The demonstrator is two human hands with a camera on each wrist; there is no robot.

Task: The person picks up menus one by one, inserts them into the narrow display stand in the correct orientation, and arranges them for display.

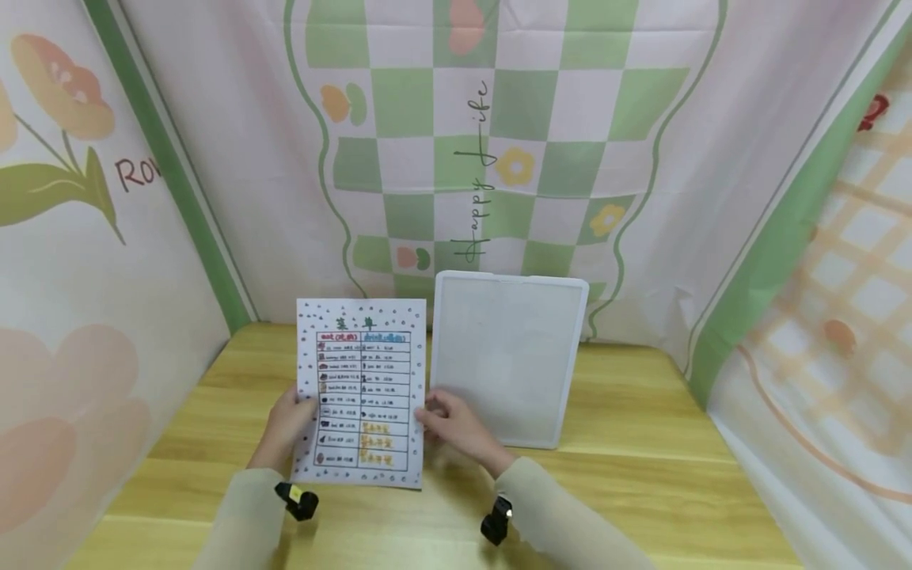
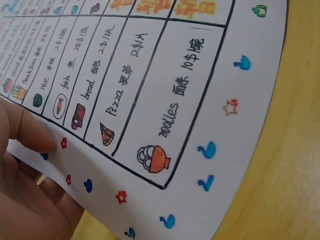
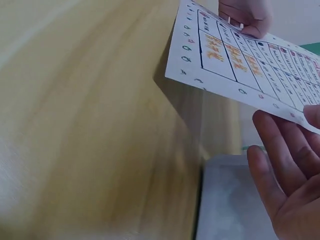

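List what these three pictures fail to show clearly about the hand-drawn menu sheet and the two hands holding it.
- Menu sheet: head view, its writing is too small to read.
- Left hand: its fingers lie hidden behind the sheet.
- Right hand: right wrist view, cut off by the frame edge.
- White board: its back is unseen.

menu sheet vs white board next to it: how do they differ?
The menu sheet is thin paper covered in hand-drawn coloured text, a grid and dots; the white board is blank, with a raised frame. The sheet is held off the table by the left hand and right hand; the board rests on the table, untouched. The board looks larger. Both are upright rectangles, side by side.
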